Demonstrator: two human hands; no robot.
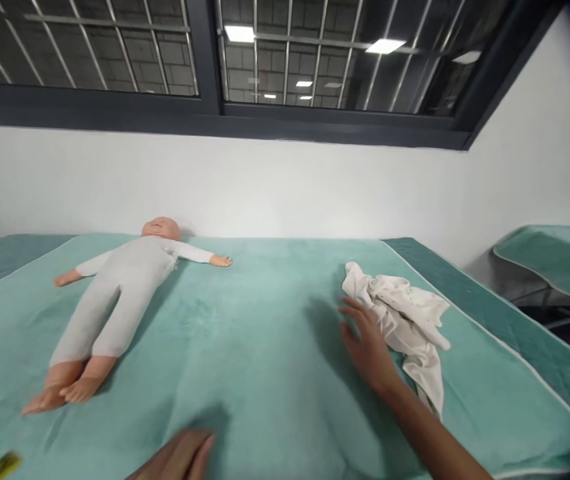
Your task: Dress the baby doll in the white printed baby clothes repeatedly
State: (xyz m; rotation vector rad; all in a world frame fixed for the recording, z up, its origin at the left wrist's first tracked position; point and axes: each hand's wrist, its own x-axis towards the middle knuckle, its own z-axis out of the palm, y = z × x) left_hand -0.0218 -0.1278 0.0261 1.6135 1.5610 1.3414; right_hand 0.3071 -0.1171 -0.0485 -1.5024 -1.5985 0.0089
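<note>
A baby doll (pixel 129 287) in a white suit lies on its back at the left of the green cover, arms spread and bare feet toward me. At the right lies a crumpled white cloth garment (pixel 405 307) with small faint prints. My right hand (pixel 367 343) is at the garment's left edge, fingers apart and holding nothing; whether it touches the fabric I cannot tell. My left hand (pixel 182 457) shows only partly at the bottom edge, over the cover, fingers loosely bent and nothing visible in them.
The green padded cover (pixel 265 333) has darker borders and meets a white wall (pixel 289 187). Above is a dark-framed barred window (pixel 315 123). Another green-covered surface (pixel 559 263) stands at the right. A yellow and black item (pixel 1 465) shows at the lower left corner.
</note>
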